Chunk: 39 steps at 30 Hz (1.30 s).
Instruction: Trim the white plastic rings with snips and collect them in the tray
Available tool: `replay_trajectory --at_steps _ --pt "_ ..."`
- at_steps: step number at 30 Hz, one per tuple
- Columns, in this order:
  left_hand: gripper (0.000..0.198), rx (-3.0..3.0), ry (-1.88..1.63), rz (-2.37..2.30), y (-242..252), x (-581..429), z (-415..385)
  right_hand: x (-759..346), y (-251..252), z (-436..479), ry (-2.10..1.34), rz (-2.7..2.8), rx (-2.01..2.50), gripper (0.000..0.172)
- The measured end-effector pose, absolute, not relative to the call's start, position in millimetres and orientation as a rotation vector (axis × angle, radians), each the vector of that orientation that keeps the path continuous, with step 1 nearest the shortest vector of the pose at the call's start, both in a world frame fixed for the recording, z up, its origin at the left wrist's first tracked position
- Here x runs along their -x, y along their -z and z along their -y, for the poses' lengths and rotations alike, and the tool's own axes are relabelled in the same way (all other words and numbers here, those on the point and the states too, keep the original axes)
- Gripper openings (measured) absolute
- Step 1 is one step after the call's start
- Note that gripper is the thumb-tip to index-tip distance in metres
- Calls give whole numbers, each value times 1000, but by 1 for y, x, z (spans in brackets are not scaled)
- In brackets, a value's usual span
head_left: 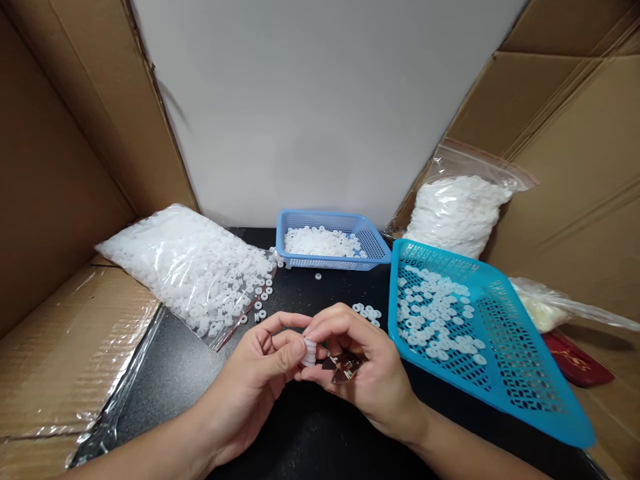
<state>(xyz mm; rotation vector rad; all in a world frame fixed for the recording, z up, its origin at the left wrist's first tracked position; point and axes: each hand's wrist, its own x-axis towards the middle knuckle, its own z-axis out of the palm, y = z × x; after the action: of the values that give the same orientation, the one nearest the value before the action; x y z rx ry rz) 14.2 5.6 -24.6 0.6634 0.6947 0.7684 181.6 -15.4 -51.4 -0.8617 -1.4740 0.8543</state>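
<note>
Both hands meet above the black tabletop [300, 427]. Between thumb and fingers, my left hand [270, 363] pinches a short stack of white plastic rings [309, 352]. My right hand [367, 367] touches the other side of that stack with its fingertips. In its curled fingers it also holds a small shiny metal piece [343, 367], whose exact kind I cannot make out. Several loose white rings [367, 312] lie on the table just beyond my right hand.
A blue basket [373, 265] of white rings stands at the back. The larger turquoise basket [555, 427] at right holds more. A clear bag of rings [185, 267] spills open at left. A bag of white material [457, 210] leans against cardboard. A red packet [577, 360] lies far right.
</note>
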Motion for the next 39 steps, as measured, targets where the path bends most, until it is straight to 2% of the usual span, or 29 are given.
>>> replay_trajectory --at_steps 8,16,23,33,39 --pt "43 -626 -776 -638 25 -11 -5 -181 50 17 -864 1497 896 22" --pt "55 -726 -726 -620 27 -10 -6 -183 48 15 -995 1426 778 24" --pt "47 -706 -742 -601 25 -10 -5 -183 49 19 -947 1476 816 20" --pt "50 -675 -721 -553 21 -10 -5 -184 51 19 -929 1498 789 23" --pt "41 -656 -692 -508 25 -11 -7 -188 48 18 -878 1611 761 25"
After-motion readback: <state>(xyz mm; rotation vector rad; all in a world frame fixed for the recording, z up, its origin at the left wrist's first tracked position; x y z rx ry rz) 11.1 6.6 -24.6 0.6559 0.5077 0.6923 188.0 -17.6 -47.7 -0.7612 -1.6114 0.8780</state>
